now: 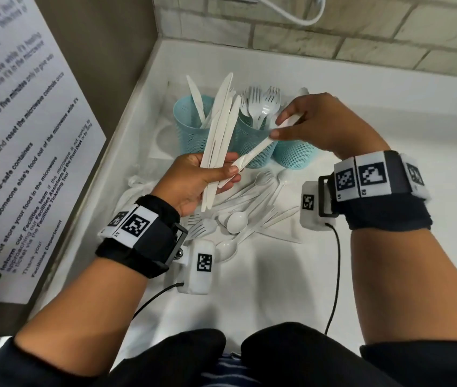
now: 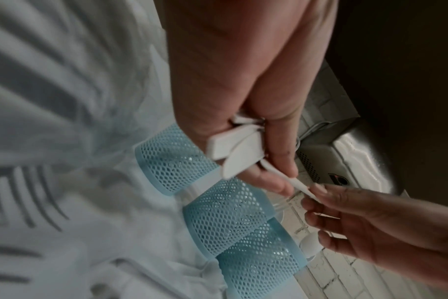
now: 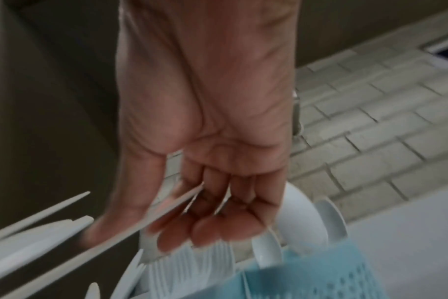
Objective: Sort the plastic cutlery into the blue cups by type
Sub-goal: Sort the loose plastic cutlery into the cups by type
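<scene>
Three blue mesh cups stand in a row at the back of the white counter: the left cup [image 1: 191, 127] holds knives, the middle cup [image 1: 252, 141] forks, the right cup [image 1: 294, 155] spoons. My left hand [image 1: 194, 180] grips a bundle of white plastic knives [image 1: 219, 141], blades pointing up over the left cup. My right hand [image 1: 314, 124] pinches one more white knife [image 1: 260, 149] by its blade end; its handle end lies against my left fingers. A loose pile of forks and spoons [image 1: 244, 216] lies on the counter below my hands.
A microwave side with a printed notice [image 1: 21, 152] walls off the left. Tiled wall [image 1: 333, 32] runs along the back. Crumpled plastic wrap [image 1: 138, 185] lies left of the pile. Wrist cables [image 1: 333, 280] trail over the near counter.
</scene>
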